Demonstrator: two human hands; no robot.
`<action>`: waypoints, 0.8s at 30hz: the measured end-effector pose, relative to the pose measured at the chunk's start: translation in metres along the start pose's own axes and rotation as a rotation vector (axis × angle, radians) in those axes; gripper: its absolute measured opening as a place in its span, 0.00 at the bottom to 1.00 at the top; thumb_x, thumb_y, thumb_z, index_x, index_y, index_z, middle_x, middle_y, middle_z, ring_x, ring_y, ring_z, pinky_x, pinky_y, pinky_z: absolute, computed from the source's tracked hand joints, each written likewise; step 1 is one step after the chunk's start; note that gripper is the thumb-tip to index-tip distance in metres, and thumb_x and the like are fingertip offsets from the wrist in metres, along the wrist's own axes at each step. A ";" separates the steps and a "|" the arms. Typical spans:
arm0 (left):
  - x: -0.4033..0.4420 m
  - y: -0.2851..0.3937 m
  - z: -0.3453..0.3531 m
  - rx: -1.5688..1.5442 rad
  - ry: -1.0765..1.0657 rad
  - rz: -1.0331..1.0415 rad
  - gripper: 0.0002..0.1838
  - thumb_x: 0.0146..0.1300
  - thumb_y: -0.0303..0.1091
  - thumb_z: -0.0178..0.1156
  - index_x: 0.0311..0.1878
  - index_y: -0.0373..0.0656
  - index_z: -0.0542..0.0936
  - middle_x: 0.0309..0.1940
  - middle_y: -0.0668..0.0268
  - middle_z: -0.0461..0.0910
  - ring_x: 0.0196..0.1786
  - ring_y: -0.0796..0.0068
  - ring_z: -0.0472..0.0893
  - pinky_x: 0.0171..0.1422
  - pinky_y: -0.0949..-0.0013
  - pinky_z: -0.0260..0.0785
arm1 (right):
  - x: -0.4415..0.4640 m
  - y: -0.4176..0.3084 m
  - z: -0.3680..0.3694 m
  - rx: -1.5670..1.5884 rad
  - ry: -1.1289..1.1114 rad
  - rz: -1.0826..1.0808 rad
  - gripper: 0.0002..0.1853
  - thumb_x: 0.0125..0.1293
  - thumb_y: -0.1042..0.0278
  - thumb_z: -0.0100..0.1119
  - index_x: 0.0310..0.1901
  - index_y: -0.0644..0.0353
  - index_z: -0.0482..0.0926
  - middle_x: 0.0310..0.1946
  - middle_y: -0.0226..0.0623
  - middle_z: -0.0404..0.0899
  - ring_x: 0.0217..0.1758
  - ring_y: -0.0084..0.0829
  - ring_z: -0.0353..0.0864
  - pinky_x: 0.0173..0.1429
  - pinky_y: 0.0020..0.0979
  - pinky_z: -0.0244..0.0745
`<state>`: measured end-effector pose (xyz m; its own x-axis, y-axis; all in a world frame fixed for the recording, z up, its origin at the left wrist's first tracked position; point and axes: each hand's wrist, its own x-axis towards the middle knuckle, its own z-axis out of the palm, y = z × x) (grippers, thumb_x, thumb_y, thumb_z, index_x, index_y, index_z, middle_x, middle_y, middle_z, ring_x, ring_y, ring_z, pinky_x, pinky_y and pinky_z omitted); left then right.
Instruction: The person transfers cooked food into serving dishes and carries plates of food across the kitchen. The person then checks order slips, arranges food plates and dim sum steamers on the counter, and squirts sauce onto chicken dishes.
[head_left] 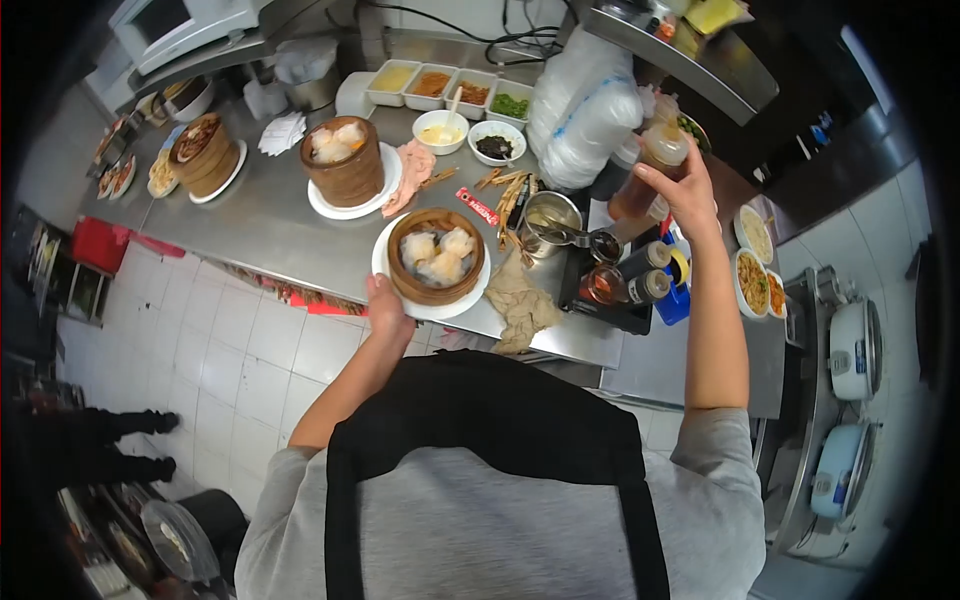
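My left hand (388, 308) grips the near left rim of a white plate (455, 308) at the counter's front edge. On that plate stands a round bamboo steamer (405, 285) with several pale dumplings (440, 255) inside. Over at the right, my right hand (685, 190) is closed round the upper part of a squeeze bottle (632, 197) with reddish-brown contents. A tan cloth (524, 302) lies just right of the plate, and a metal pot (550, 222) with a utensil in it stands beyond the cloth.
More steamers (345, 180) on plates stand to the left. White trays of toppings (430, 85) line the back, beside wrapped containers (585, 110). Dark-lidded jars (640, 275) crowd a tray before my right arm; food bowls (752, 282) are farther right. A person's legs (130, 440) show at lower left.
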<state>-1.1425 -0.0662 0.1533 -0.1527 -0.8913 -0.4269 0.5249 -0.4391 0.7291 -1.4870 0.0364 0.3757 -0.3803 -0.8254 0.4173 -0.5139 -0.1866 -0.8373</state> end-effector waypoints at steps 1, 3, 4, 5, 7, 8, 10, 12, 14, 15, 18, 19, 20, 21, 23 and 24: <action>-0.002 -0.004 0.010 0.005 0.066 0.003 0.21 0.72 0.40 0.34 0.65 0.47 0.52 0.58 0.57 0.64 0.60 0.63 0.67 0.61 0.58 0.64 | 0.001 0.008 -0.001 -0.091 0.011 -0.013 0.28 0.48 0.68 0.70 0.52 0.59 0.70 0.44 0.33 0.76 0.48 0.25 0.75 0.52 0.28 0.69; -0.007 0.001 0.030 0.008 0.123 -0.006 0.19 0.72 0.42 0.33 0.62 0.48 0.54 0.59 0.58 0.62 0.61 0.62 0.66 0.65 0.54 0.61 | 0.008 0.036 -0.003 -0.425 0.039 -0.101 0.31 0.45 0.63 0.72 0.51 0.60 0.70 0.43 0.38 0.77 0.46 0.30 0.76 0.51 0.30 0.69; -0.009 0.001 0.037 0.009 0.108 0.070 0.20 0.72 0.43 0.34 0.61 0.44 0.56 0.59 0.57 0.62 0.60 0.62 0.67 0.65 0.56 0.59 | 0.010 0.053 -0.001 -0.429 0.033 -0.096 0.33 0.42 0.60 0.73 0.50 0.62 0.70 0.42 0.43 0.77 0.46 0.38 0.77 0.51 0.33 0.69; 0.006 -0.009 0.032 -0.013 0.042 0.079 0.21 0.71 0.44 0.34 0.61 0.43 0.57 0.59 0.57 0.62 0.60 0.62 0.67 0.66 0.57 0.59 | 0.012 0.063 0.002 -0.530 0.033 -0.075 0.33 0.41 0.60 0.73 0.50 0.62 0.70 0.42 0.45 0.77 0.46 0.42 0.77 0.51 0.35 0.69; 0.039 -0.034 0.014 0.021 -0.062 0.070 0.24 0.71 0.47 0.35 0.61 0.40 0.58 0.60 0.56 0.61 0.62 0.62 0.65 0.67 0.58 0.56 | 0.010 0.083 0.011 -0.736 0.061 -0.044 0.34 0.39 0.60 0.74 0.48 0.63 0.70 0.42 0.49 0.77 0.47 0.47 0.76 0.51 0.39 0.70; 0.048 -0.036 0.013 0.076 -0.099 0.052 0.25 0.70 0.49 0.36 0.61 0.39 0.58 0.61 0.55 0.60 0.63 0.61 0.63 0.68 0.59 0.54 | 0.010 0.092 0.015 -0.837 0.090 -0.036 0.34 0.38 0.60 0.74 0.48 0.64 0.70 0.42 0.50 0.77 0.48 0.50 0.76 0.51 0.40 0.70; 0.041 -0.031 0.019 0.398 0.031 0.133 0.28 0.70 0.51 0.38 0.63 0.38 0.58 0.63 0.55 0.59 0.66 0.62 0.59 0.70 0.61 0.49 | 0.012 0.092 0.021 -0.925 0.003 0.221 0.41 0.38 0.55 0.74 0.54 0.67 0.68 0.48 0.50 0.75 0.52 0.48 0.74 0.56 0.39 0.67; 0.006 0.001 0.023 0.582 0.097 0.202 0.28 0.69 0.51 0.39 0.63 0.38 0.59 0.64 0.56 0.57 0.67 0.63 0.56 0.71 0.62 0.46 | 0.013 0.132 0.008 -0.923 -0.031 0.112 0.41 0.37 0.58 0.74 0.54 0.67 0.67 0.48 0.50 0.76 0.52 0.47 0.74 0.55 0.40 0.68; -0.021 0.035 -0.001 0.565 -0.008 0.287 0.30 0.68 0.47 0.44 0.66 0.37 0.57 0.64 0.51 0.58 0.67 0.56 0.56 0.70 0.60 0.47 | 0.014 0.130 0.003 -0.954 -0.024 0.103 0.36 0.38 0.62 0.73 0.49 0.67 0.68 0.43 0.51 0.76 0.47 0.51 0.75 0.51 0.40 0.69; -0.023 0.045 -0.022 0.507 -0.068 0.232 0.27 0.68 0.46 0.44 0.63 0.38 0.60 0.59 0.55 0.63 0.63 0.61 0.61 0.66 0.64 0.52 | 0.018 0.135 -0.005 -1.018 -0.001 0.101 0.33 0.38 0.63 0.73 0.48 0.64 0.69 0.43 0.51 0.76 0.48 0.50 0.75 0.52 0.41 0.69; -0.030 0.089 -0.101 0.357 -0.187 0.058 0.21 0.69 0.45 0.44 0.57 0.42 0.68 0.48 0.64 0.74 0.52 0.74 0.72 0.55 0.72 0.63 | 0.018 0.067 -0.010 -1.092 0.063 0.103 0.22 0.44 0.76 0.66 0.44 0.59 0.72 0.39 0.46 0.76 0.45 0.47 0.76 0.49 0.40 0.71; -0.041 0.113 -0.126 0.322 -0.179 -0.009 0.19 0.69 0.44 0.45 0.56 0.42 0.69 0.45 0.65 0.75 0.49 0.76 0.74 0.53 0.73 0.64 | 0.013 0.039 0.003 -1.056 0.155 -0.019 0.15 0.47 0.78 0.63 0.39 0.60 0.74 0.35 0.43 0.76 0.40 0.42 0.77 0.45 0.37 0.71; -0.047 0.138 -0.154 0.289 -0.172 -0.076 0.18 0.69 0.43 0.45 0.55 0.43 0.71 0.43 0.67 0.76 0.47 0.77 0.75 0.51 0.74 0.65 | 0.010 0.022 0.010 -1.030 0.211 -0.016 0.10 0.50 0.77 0.61 0.37 0.60 0.75 0.31 0.40 0.76 0.34 0.36 0.76 0.42 0.34 0.71; -0.052 0.158 -0.184 0.284 -0.136 -0.060 0.17 0.69 0.43 0.45 0.54 0.43 0.71 0.43 0.67 0.76 0.47 0.77 0.75 0.51 0.74 0.66 | 0.002 0.006 0.025 -0.945 0.268 -0.083 0.07 0.54 0.75 0.59 0.36 0.60 0.76 0.28 0.36 0.75 0.30 0.31 0.74 0.39 0.30 0.70; -0.058 0.196 -0.241 0.281 -0.070 -0.044 0.16 0.69 0.42 0.45 0.52 0.44 0.71 0.44 0.67 0.76 0.47 0.77 0.75 0.51 0.72 0.66 | -0.016 -0.047 0.099 -0.638 0.333 -0.087 0.05 0.59 0.73 0.58 0.37 0.62 0.76 0.29 0.35 0.76 0.31 0.24 0.73 0.39 0.25 0.70; -0.058 0.213 -0.268 0.266 -0.008 -0.025 0.15 0.69 0.42 0.45 0.52 0.44 0.71 0.44 0.67 0.76 0.47 0.76 0.75 0.51 0.72 0.66 | -0.022 -0.066 0.140 -0.448 0.357 -0.127 0.06 0.61 0.72 0.57 0.38 0.63 0.77 0.30 0.34 0.77 0.31 0.23 0.73 0.39 0.24 0.70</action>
<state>-0.7977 -0.0780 0.1904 -0.1701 -0.8803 -0.4429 0.2822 -0.4741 0.8340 -1.3369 -0.0080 0.3723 -0.4902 -0.5662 0.6626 -0.8177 0.0354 -0.5746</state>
